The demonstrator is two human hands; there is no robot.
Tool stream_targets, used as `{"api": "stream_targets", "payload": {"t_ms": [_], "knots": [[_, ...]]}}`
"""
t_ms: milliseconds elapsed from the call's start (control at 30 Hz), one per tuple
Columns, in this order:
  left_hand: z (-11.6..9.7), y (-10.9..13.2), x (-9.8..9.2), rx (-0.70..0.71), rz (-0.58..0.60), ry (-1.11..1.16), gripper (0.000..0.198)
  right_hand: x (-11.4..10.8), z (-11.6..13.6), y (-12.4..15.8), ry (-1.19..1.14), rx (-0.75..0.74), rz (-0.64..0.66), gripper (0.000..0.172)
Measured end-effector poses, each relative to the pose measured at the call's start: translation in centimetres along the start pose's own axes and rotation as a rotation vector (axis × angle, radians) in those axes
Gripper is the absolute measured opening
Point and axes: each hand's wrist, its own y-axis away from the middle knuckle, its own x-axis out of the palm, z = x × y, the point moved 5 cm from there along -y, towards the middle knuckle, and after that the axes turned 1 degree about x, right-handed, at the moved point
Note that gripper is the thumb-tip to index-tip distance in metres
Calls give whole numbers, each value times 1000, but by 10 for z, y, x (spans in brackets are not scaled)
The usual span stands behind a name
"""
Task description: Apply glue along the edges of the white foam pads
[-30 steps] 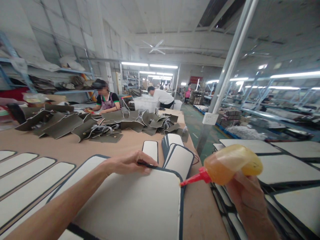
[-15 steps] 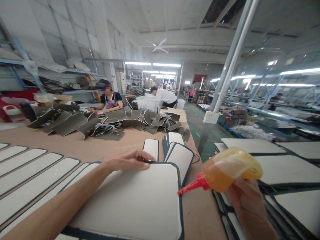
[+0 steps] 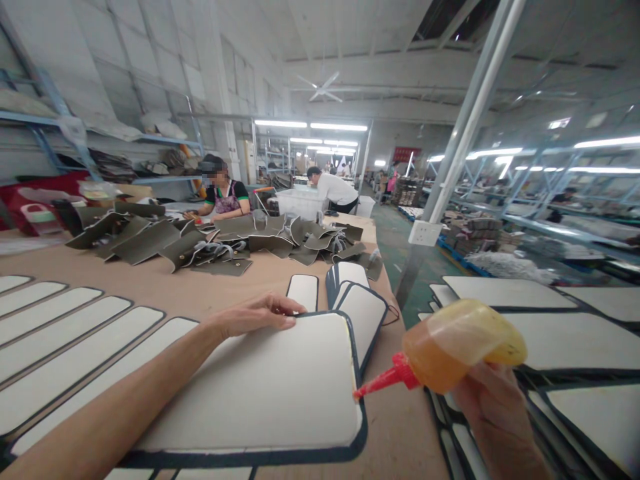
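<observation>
A large white panel with a dark border [image 3: 270, 387] lies in front of me, its corners rounded. My left hand [image 3: 263, 311] grips its far edge, thumb on the white face and fingers at the dark rim. In my right hand [image 3: 493, 400] is a squeeze glue bottle [image 3: 450, 343], tilted, with amber liquid inside and a red nozzle. The nozzle tip touches the panel's right edge, where a thin yellowish line runs along the border near the upper corner. My right fingers are partly hidden behind the bottle.
Narrow white panels [image 3: 80, 353] lie in rows at left. More bordered panels [image 3: 363, 320] are stacked beyond mine, and others [image 3: 560, 333] at right. Dark olive pieces [image 3: 150, 240] heap across the brown table [image 3: 400, 433]. A post [image 3: 450, 153] stands ahead; two people work beyond.
The bottle's nozzle tip has slid slightly along the panel's right edge toward me. The panel's near edge has lifted or shifted, showing more dark border. The view has turned a little.
</observation>
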Motion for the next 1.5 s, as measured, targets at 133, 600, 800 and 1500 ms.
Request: {"api": "stream_targets", "payload": {"t_ms": [133, 600, 800, 1500], "knots": [[4, 3, 0, -32, -13, 55, 26, -1, -1, 0, 34, -17, 15, 48], [37, 15, -19, -55, -257, 316, 44, -10, -2, 23, 46, -121, -53, 46], [60, 16, -23, -71, -396, 483, 45, 0, -7, 33, -21, -205, -83, 41], [90, 27, -28, -63, -492, 612, 53, 49, -40, 34, 34, -190, 6, 26]]}}
